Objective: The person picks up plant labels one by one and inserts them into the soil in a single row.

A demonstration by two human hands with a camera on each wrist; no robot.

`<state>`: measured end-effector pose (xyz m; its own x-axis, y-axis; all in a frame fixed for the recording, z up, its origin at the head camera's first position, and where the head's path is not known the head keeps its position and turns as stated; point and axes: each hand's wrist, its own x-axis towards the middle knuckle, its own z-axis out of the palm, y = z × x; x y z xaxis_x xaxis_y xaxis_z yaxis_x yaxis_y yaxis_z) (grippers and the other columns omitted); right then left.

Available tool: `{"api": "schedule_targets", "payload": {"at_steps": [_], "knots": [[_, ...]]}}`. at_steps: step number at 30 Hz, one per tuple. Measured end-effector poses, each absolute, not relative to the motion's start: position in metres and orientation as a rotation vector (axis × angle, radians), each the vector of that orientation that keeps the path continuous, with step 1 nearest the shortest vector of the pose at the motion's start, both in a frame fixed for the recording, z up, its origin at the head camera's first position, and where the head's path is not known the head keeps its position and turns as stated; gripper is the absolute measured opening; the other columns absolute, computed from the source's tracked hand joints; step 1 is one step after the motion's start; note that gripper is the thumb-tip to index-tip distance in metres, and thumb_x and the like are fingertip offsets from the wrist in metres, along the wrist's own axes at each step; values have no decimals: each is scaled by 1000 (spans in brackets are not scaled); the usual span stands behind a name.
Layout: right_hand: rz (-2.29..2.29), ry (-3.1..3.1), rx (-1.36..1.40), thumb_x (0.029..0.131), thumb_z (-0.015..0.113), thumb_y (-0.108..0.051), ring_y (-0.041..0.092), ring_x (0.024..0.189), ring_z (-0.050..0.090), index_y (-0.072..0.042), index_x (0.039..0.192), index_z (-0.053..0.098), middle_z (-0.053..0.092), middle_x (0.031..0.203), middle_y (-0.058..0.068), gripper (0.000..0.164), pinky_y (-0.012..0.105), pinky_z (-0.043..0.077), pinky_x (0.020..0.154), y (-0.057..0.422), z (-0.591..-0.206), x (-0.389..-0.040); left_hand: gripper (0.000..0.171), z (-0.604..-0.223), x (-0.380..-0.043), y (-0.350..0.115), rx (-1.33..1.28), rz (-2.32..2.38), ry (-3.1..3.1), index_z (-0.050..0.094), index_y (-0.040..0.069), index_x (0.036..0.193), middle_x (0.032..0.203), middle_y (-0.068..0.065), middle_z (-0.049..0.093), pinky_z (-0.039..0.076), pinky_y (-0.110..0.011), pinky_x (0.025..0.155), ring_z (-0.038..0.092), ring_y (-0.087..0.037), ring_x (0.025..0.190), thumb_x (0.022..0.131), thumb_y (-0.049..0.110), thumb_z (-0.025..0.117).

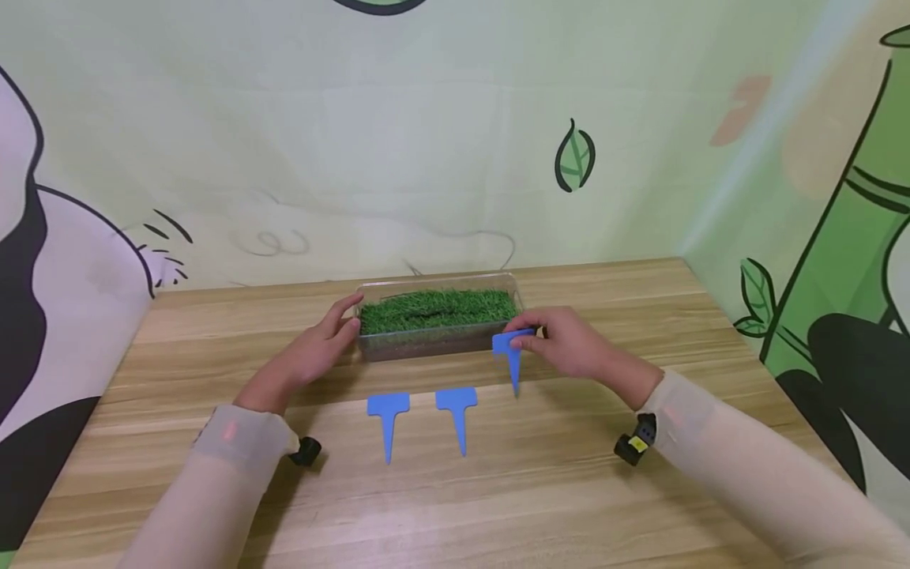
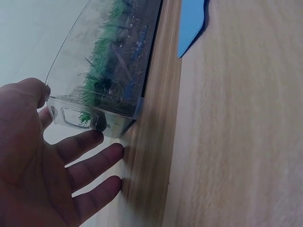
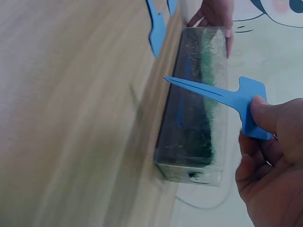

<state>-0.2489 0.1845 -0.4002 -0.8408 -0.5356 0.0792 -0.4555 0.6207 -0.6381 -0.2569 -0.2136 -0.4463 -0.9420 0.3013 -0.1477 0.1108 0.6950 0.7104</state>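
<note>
My right hand [image 1: 572,344] pinches a blue T-shaped plant label [image 3: 208,90] by its wide head, thumb on the face; the pointed stem hangs down before the box's near right corner. A clear plastic box [image 1: 434,345] contains green artificial-looking grass [image 1: 441,310] over a dark layer. At its left end is my left hand [image 1: 313,352], touching the rim and end wall with fingers spread and fairly straight, as the left wrist view [image 2: 38,161] shows. Two more blue plant labels, one on the left [image 1: 388,423] and one beside it [image 1: 458,419], lie flat in front.
The wood-grain table [image 1: 540,498] meets a pale green printed cloth [image 1: 398,158] behind the box. A small black camera is worn on each wrist, one at the left [image 1: 307,451] and one at the right [image 1: 633,446].
</note>
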Motion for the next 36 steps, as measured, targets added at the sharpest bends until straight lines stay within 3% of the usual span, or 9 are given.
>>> {"api": "schedule_targets", "payload": {"at_steps": [7,17,23,30,36], "knots": [[-1015,2794,-915,97,67,-13,16,76,54,-10,114,76,73,99,1,20,32,46,68,180,-387,-254,59,-448,-258,-213,321,1072,2668,6,39,161,160,-23,32,26,-68,113,35,-51,141,108,52,27],[-1167,2949,-876,96,68,-18,18,66,48,-9,113,74,73,98,3,20,30,42,61,175,-374,-267,58,-451,-260,-214,322,1058,2674,5,41,160,159,-23,33,27,-68,113,37,-51,140,107,54,25],[-1293,2993,-831,95,69,-19,21,73,52,-9,108,74,72,93,4,17,32,43,66,171,-370,-274,59,-451,-259,-213,337,1039,2681,4,38,161,159,-23,33,29,-68,111,39,-52,138,108,53,24],[-1348,3005,-768,100,63,-14,21,76,55,-7,115,72,71,100,8,19,33,46,68,172,-369,-283,58,-452,-259,-211,315,1041,2688,5,42,160,159,-22,35,29,-68,111,39,-52,138,107,55,25],[-1372,3043,-784,100,62,-15,20,81,57,-7,112,71,70,99,7,17,33,47,72,167,-375,-300,58,-453,-259,-211,295,1024,2705,5,41,160,158,-22,35,30,-69,109,41,-53,136,107,55,24]]}}
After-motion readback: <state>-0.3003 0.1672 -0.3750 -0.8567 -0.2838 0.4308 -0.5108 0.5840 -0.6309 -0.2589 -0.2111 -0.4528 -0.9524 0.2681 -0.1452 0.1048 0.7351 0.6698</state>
